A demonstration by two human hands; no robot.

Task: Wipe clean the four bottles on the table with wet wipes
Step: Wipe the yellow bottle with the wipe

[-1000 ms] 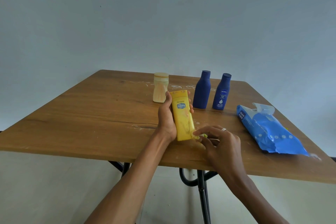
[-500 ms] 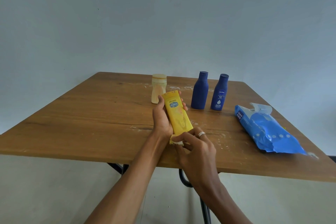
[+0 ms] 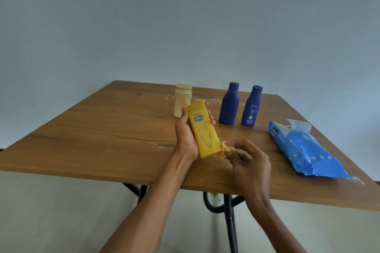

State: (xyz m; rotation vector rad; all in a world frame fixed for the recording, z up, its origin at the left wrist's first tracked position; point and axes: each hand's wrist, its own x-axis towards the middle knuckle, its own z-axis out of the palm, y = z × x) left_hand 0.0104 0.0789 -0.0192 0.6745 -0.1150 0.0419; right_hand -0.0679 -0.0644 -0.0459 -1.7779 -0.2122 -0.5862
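Note:
My left hand (image 3: 186,135) grips a flat yellow bottle (image 3: 203,129) from its left side and tilts it over the wooden table (image 3: 102,129). At the bottle's lower right corner my right hand (image 3: 249,162) pinches a small crumpled wet wipe (image 3: 225,148), stained yellow. Behind them stand a cream bottle (image 3: 182,99) and two dark blue bottles (image 3: 229,107) (image 3: 251,109), all upright near the far edge.
A blue pack of wet wipes (image 3: 304,150) lies on the table's right side with its flap open. White smears mark the tabletop around the bottles and near the front. Black table legs (image 3: 228,217) show below the near edge.
My right hand has moved with the wipe from under the bottle's lower end out to its right corner. The left hand has kept hold of the yellow bottle.

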